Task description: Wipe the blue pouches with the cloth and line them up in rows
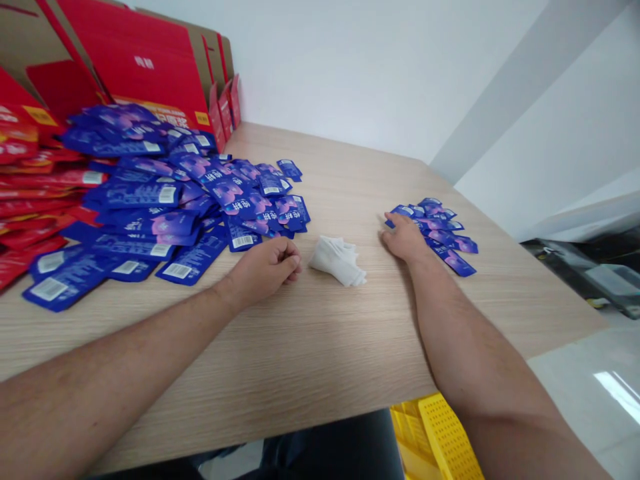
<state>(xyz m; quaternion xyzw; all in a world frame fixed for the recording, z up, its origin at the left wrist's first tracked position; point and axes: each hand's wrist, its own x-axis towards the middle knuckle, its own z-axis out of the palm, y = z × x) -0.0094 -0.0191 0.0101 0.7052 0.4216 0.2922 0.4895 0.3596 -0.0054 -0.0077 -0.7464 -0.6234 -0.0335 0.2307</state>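
My left hand (271,270) rests on the table with its fingers curled in, and nothing shows in it. It lies between a big heap of blue sachets (240,200) and a small stack of white folded pouches (339,260). On the other side of the stack, my right hand (404,237) reaches to a smaller group of blue sachets (447,235). Its fingers are extended and apart, with the fingertips at the edge of the nearest blue sachet. The hand hides part of that sachet.
Red sachets (40,193) are piled at the far left. Behind the heaps stand red cardboard boxes (145,60) against the white wall. A yellow plastic basket (440,437) is below the front edge of the wooden table (300,373). Dark items (595,273) lie beyond the right edge.
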